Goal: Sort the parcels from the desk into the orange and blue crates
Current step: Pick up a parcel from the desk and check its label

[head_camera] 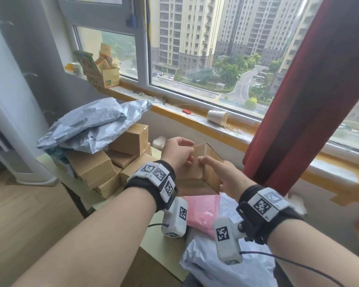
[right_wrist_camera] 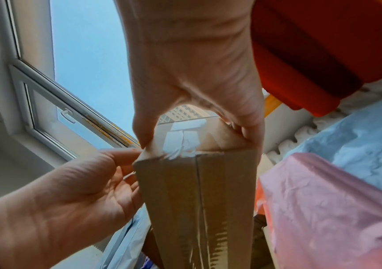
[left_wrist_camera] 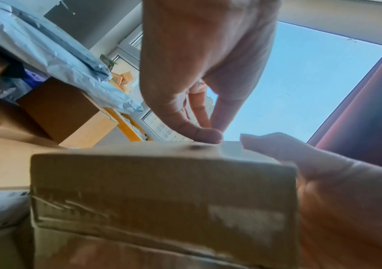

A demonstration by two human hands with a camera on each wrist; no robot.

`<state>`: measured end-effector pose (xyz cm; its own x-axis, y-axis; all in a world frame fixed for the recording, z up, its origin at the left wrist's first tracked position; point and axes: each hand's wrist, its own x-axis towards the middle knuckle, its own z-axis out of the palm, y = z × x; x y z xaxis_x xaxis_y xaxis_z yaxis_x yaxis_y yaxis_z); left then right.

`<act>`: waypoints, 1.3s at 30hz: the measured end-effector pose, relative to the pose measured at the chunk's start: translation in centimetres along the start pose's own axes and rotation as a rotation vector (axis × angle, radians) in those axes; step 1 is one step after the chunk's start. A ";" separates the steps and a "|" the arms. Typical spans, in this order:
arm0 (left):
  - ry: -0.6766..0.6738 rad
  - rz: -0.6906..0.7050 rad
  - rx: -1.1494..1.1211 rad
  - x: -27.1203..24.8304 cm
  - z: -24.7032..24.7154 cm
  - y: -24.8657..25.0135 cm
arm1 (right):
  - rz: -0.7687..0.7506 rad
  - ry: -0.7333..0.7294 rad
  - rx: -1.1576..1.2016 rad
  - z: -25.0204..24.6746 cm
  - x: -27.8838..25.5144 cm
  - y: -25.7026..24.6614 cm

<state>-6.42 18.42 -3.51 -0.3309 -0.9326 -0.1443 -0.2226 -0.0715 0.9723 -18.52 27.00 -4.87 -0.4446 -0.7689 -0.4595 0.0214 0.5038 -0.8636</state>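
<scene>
So both hands were on the cardboard box (head_camera: 203,172) above the desk (head_camera: 153,257) — right hand (head_camera: 226,175) gripped its far end, left hand (head_camera: 177,151) w/ curled fingers pinched the top corner.

The head camera looks forward and down over both forearms toward the window (head_camera: 205,59). Each wrist camera sits close beneath its hand, angled up along the fingers at the sky. All three views share the taped cardboard box (head_camera: 197,175) (left_wrist_camera: 162,191) (right_wrist_camera: 196,200) held between the hands.
</scene>
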 end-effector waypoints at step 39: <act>-0.418 -0.079 -0.247 -3.1 3.8 1.8 | -0.147 -0.165 0.185 -9.0 -2.1 2.6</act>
<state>-9.34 22.50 -1.98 -0.6725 -0.7030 -0.2313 -0.0542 -0.2649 0.9628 -25.58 33.50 -4.24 -0.3040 -0.8896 -0.3409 0.1370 0.3133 -0.9397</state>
